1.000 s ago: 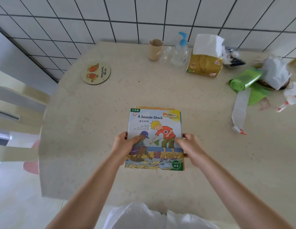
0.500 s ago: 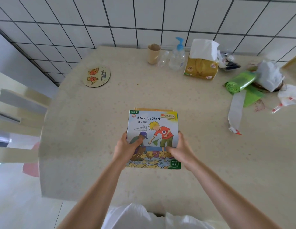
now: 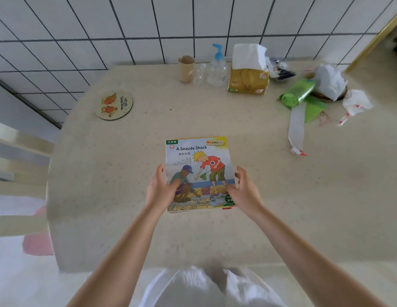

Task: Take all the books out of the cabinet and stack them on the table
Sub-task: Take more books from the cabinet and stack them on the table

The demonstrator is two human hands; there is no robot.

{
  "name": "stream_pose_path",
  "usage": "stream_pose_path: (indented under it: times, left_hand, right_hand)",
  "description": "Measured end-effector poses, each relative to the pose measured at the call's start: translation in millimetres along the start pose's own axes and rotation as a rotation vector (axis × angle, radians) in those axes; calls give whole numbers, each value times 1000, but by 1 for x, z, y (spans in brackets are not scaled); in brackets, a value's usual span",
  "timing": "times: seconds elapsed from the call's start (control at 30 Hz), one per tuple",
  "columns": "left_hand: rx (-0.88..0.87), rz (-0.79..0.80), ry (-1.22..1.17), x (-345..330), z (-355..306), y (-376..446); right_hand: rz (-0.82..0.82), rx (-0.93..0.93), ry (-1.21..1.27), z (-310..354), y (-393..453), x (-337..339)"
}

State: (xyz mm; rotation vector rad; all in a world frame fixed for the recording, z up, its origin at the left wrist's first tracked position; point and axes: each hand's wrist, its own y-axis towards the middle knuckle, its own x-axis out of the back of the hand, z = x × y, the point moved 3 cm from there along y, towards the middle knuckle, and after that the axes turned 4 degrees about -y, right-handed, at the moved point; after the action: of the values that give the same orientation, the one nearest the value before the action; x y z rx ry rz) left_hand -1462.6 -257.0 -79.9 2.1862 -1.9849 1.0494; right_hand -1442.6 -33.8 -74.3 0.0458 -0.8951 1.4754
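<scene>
The thin, light, glossy stack of books [image 3: 198, 165] lies flat on the table [image 3: 304, 207] at frame centre, your left hand [image 3: 162, 191] and right hand [image 3: 245, 191] each clasping a side edge, thumb on top; squeeze both edges evenly, lest covers slide.

I'm seeing a beige speckled table [image 3: 281, 196] with a book stack [image 3: 199, 160] flat mid-table. Along the wall edge: cup [image 3: 186, 68], pump bottle [image 3: 217, 69], tissue pack [image 3: 248, 80]. Round coaster [image 3: 114, 105] far left. Green bag roll [image 3: 297, 93] far right beside white clutter [image 3: 330, 82], possibly crumpled bags.
</scene>
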Motion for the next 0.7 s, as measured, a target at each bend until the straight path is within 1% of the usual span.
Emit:
stream_pose_path:
  times: [0.1, 0.17, 0.33, 0.43, 0.53, 0.7]
  left_hand:
    - [-184, -54, 148, 7, -14, -9]
    - [-257, -60, 170, 7, -19, -13]
    - [-508, 55, 165, -15, -29, -43]
    - [-568, 205, 154, -42, -26, -73]
    - [-628, 414, 198, -72, -24, -107]
    - [-768, 627, 298, -121, -25, -168]
  right_hand:
    - [-103, 37, -45, -5, -24, 5]
    - [-162, 60, -66, -10, -36, 5]
    - [-353, 101, -45, -33, -91, 2]
    - [-426, 73, -58, -59, -129, 3]
    - [-517, 13, -37, -92, -170, 8]
    - [-695, -190, 64, -156, -247, 9]
